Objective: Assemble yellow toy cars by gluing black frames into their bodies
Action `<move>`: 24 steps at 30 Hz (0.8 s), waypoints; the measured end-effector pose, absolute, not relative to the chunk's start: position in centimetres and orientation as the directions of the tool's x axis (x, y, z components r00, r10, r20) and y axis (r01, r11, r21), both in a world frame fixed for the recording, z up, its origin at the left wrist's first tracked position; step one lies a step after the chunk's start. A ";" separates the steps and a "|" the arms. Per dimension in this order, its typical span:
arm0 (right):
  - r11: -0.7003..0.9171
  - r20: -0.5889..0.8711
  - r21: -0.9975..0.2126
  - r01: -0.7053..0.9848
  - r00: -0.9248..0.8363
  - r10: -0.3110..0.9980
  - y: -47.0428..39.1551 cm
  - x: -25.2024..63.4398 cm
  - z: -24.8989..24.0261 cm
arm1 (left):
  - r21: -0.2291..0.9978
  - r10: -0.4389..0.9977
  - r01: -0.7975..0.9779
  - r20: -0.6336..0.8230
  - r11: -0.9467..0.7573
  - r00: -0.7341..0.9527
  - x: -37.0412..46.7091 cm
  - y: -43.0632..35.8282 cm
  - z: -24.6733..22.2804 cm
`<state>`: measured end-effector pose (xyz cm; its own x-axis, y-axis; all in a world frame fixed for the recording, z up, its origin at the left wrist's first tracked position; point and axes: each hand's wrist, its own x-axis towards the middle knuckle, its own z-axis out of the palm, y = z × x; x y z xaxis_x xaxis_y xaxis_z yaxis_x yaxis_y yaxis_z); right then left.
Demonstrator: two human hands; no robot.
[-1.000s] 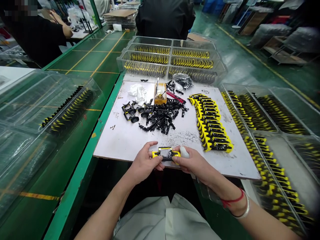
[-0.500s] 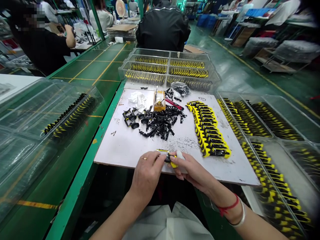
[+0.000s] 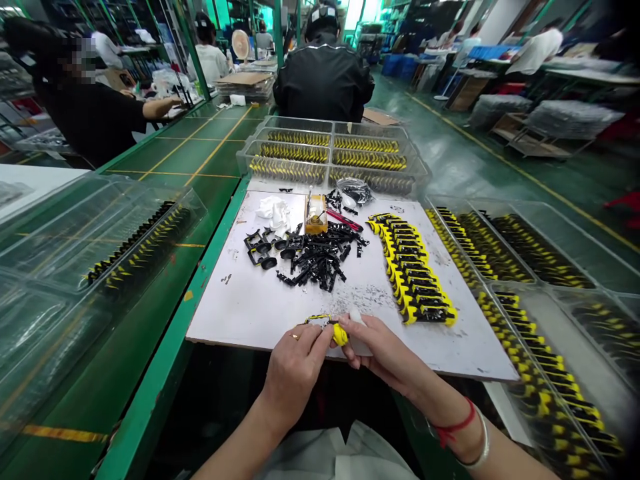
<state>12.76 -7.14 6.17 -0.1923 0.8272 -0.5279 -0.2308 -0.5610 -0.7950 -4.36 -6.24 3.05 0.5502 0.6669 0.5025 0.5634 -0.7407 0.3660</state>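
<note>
Over the front edge of the white board (image 3: 230, 313), both hands hold one yellow-and-black plastic part (image 3: 340, 335). My left hand (image 3: 296, 363) is closed on its left side, with fingertips and thumb pinching. From the right, my right hand (image 3: 377, 343) grips it, and a white wrap or cloth (image 3: 358, 327) shows by its forefinger. The fingers hide much of the part. Beyond the hands lies a loose heap of small black plastic pieces (image 3: 325, 257). A row of matching yellow-and-black parts (image 3: 415, 270) stands to the right.
Clear trays with parts stand at the left (image 3: 115, 227), the right (image 3: 540, 287) and the back (image 3: 330, 157). On the board are a crumpled white tissue (image 3: 274, 210), a small amber container (image 3: 316, 219) and a red tool (image 3: 345, 219). A person in black (image 3: 323, 73) sits ahead.
The held part has turned between my fingers, so more of its yellow end shows. My head view has tilted up slightly. The co-worker at left has stretched out an arm.
</note>
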 end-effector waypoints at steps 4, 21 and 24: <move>-0.547 -0.524 -0.828 -0.122 -0.181 0.832 -6.6 12.9 6.4 | 0.421 0.714 0.584 0.502 -0.694 0.487 -4.2 -6.0 3.2; -0.137 -0.137 -0.751 0.646 0.050 0.989 -4.3 12.4 7.6 | 0.956 0.897 0.015 -0.279 0.292 0.344 -4.2 -4.5 4.6; -0.151 -0.142 -0.697 0.701 0.072 0.987 -3.8 12.2 7.5 | 0.938 0.879 -0.047 -0.303 0.343 0.367 -4.0 -4.4 4.0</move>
